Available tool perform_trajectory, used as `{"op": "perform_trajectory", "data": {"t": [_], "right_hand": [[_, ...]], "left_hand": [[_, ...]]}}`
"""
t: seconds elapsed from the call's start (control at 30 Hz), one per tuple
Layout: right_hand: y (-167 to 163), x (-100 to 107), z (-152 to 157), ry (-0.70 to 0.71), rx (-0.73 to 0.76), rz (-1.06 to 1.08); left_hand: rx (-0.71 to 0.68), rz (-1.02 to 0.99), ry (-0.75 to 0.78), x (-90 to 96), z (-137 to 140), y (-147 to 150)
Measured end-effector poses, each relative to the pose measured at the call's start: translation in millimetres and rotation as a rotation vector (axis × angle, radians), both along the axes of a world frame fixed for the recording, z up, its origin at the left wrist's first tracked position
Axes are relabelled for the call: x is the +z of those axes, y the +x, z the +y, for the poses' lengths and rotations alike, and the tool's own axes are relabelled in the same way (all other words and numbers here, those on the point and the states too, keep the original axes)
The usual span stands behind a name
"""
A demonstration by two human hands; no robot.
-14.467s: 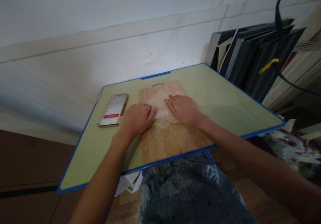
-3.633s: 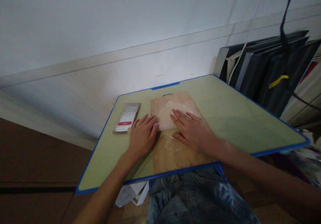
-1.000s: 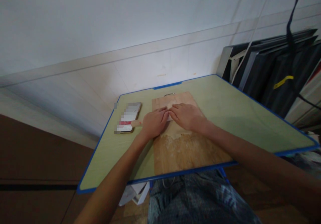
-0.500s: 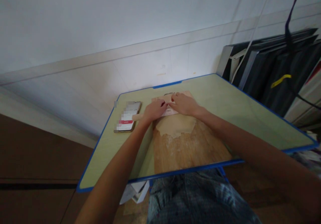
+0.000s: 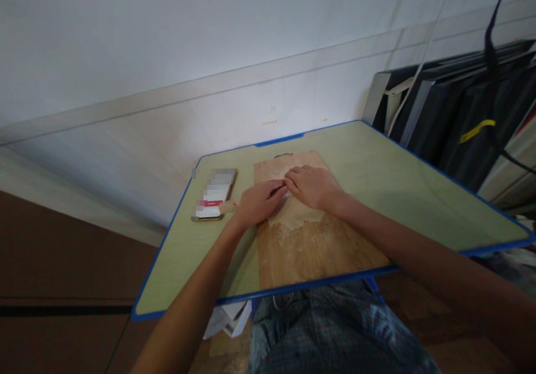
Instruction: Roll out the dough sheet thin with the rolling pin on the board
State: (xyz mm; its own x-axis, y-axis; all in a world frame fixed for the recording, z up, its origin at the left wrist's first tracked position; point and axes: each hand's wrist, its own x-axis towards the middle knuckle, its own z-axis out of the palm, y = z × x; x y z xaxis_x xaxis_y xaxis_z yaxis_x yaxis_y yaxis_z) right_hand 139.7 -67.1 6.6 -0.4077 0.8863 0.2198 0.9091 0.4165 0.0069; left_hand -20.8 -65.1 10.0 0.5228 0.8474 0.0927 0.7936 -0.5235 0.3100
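My left hand and my right hand meet over a flat, thin sheet of dough with a ragged near edge. Under them is what looks like a wooden rolling pin, mostly hidden. Its pale handle sticks out to the left of my left hand, over the phone's lower corner. Both hands are closed over the pin, fingers curled and pointing inward. Beneath the dough lies a wooden cutting board, dusted with white flour-like powder toward me.
A phone with a lit, partly blurred screen lies left of the board. The pale green table has a blue rim and stands against a white wall. Dark flat panels lean at the right, with a hanging black cord.
Both hands have come toward me over the dough, and the rolling pin's handle has shifted nearer too. More of the board's far end now shows.
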Motion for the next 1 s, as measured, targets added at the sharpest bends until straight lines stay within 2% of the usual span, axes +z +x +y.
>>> {"op": "perform_trajectory", "data": {"t": [0.17,0.23,0.43,0.6,0.77,1.0], "right_hand": [[-0.3,1.7,-2.1,-0.031,-0.023,0.001],[-0.8,1.6,-0.8,-0.032,-0.027,0.002],[-0.6,-0.5,4.5,-0.019,-0.03,0.005],[-0.6,-2.1,19.6,-0.033,-0.053,0.025],[0.7,-3.4,29.5,-0.049,0.016,0.019],[0.5,-3.3,24.9,-0.033,0.014,0.014]], "left_hand": [[-0.069,-0.189,-0.104,3.9,9.6,-4.5],[-0.091,-0.207,-0.117,3.5,18.2,-2.4],[-0.127,-0.071,-0.043,-2.6,43.5,13.2],[-0.069,-0.014,0.036,-5.7,57.9,14.7],[-0.042,-0.015,0.081,-7.9,61.5,10.6],[-0.063,-0.016,0.102,-7.6,57.7,10.1]]}}
